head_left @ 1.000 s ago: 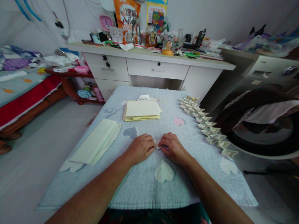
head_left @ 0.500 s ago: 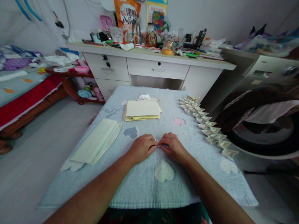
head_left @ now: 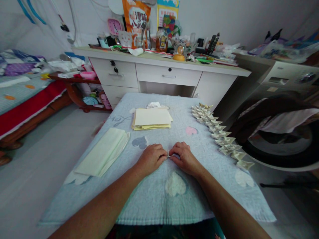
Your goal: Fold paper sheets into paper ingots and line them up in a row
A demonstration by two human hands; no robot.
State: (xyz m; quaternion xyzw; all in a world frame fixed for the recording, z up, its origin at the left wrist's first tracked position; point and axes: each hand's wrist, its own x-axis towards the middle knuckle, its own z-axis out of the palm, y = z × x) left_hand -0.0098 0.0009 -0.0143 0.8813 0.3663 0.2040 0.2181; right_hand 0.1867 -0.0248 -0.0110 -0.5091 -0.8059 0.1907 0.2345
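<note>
My left hand [head_left: 153,158] and my right hand [head_left: 183,157] meet over the middle of the cloth-covered table [head_left: 149,202]. Between their pinched fingertips is a small folded piece of paper [head_left: 168,155], mostly hidden by the fingers. Both hands are closed on it, one at each side. Beyond them lies a stack of cream and yellow paper sheets [head_left: 152,117]. To the left rests a pile of pale green folded paper [head_left: 103,152]. Several folded paper pieces with pointed ends [head_left: 220,132] stand in a slanting row along the right side.
A crumpled white tissue [head_left: 154,105] sits behind the paper stack. A white desk [head_left: 169,74] crowded with jars and bags stands past the table. On the right is a washing machine [head_left: 281,78] with cloth hanging from its door opening; a bed [head_left: 27,96] is at left.
The fingertips have shifted very slightly on the small folded paper, which shows a little differently between them. Everything else stays in place.
</note>
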